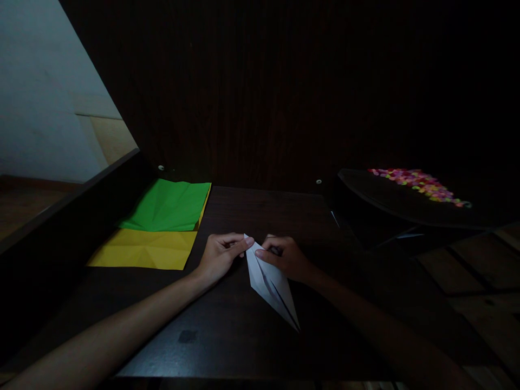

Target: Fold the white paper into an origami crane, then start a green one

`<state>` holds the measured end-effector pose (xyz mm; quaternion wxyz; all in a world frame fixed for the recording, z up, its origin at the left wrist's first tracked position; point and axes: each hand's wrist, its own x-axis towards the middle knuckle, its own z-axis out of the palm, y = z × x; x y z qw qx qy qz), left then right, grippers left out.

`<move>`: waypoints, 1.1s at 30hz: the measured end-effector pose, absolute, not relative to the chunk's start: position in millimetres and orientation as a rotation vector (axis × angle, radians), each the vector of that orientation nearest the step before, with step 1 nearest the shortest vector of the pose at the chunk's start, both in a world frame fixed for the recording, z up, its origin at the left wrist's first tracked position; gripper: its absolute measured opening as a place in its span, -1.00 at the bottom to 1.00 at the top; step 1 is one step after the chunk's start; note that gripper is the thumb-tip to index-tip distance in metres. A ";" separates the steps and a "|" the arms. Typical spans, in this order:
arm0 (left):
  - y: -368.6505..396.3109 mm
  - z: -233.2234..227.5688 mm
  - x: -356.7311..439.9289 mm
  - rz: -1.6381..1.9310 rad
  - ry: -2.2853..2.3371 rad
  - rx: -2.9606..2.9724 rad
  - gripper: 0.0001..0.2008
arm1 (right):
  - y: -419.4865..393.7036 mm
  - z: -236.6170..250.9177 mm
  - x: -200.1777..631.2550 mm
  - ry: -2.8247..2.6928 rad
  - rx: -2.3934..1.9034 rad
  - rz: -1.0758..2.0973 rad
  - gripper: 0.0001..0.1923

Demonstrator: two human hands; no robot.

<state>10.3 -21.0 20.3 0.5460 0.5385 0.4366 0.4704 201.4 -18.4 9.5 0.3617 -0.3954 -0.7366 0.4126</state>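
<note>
Near the middle of the frame, a little below centre, a folded white paper (270,281) lies on the dark desk (227,330), shaped as a long narrow kite whose sharp tip points toward the lower right. The left hand (221,255) pinches the paper's upper point between thumb and fingertips. The right hand (284,257) presses on the upper right edge of the paper, fingers curled around it. Both forearms come in from the bottom corners. To the left of centre a green sheet (170,205) lies over the far part of a yellow sheet (146,250), both creased. At the right, a dark tray (377,200) carries a scatter of small bright beads (418,183).
</note>
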 end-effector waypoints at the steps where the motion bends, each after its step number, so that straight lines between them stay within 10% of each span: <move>1: -20.9 19.8 10.2 1.114 1.028 1.286 -0.83 | -18.3 9.5 201.5 -1.899 -1.015 1.058 -0.76; 33: -20.9 20.2 6.5 1.102 0.939 1.514 -0.75 | -14.1 0.9 199.3 -1.799 -1.015 1.110 -0.75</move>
